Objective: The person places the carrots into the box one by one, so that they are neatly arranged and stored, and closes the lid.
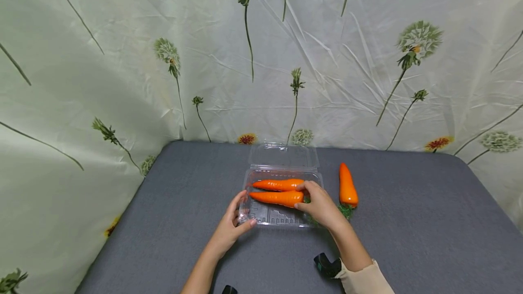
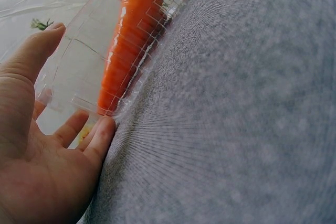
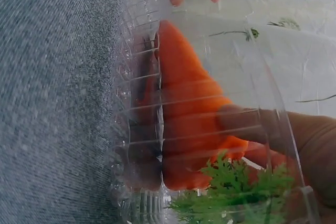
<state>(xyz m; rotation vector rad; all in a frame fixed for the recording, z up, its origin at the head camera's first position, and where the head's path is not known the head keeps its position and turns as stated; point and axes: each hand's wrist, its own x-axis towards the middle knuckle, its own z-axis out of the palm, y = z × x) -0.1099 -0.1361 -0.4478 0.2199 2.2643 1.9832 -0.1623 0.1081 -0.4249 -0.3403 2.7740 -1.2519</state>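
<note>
A clear plastic container (image 1: 261, 216) sits on the table, its hinged lid (image 1: 282, 155) tipped back. Inside lie two orange carrots side by side, tips to the left: a far carrot (image 1: 274, 184) and a near carrot (image 1: 273, 198). My right hand (image 1: 323, 205) pinches the near carrot by its thick end, thumb (image 3: 252, 121) on its side; green leafy tops (image 3: 236, 187) show below in the right wrist view. At the container's left side, my left hand (image 1: 229, 229) has its fingers loosely spread, with fingertips (image 2: 105, 124) right at the wall near the near carrot's tip.
To the right of the container a third carrot (image 1: 347, 187) lies on the grey tabletop (image 1: 408, 221), leafy end toward me. Behind the table hangs a pale curtain (image 1: 327, 58) with dandelion prints.
</note>
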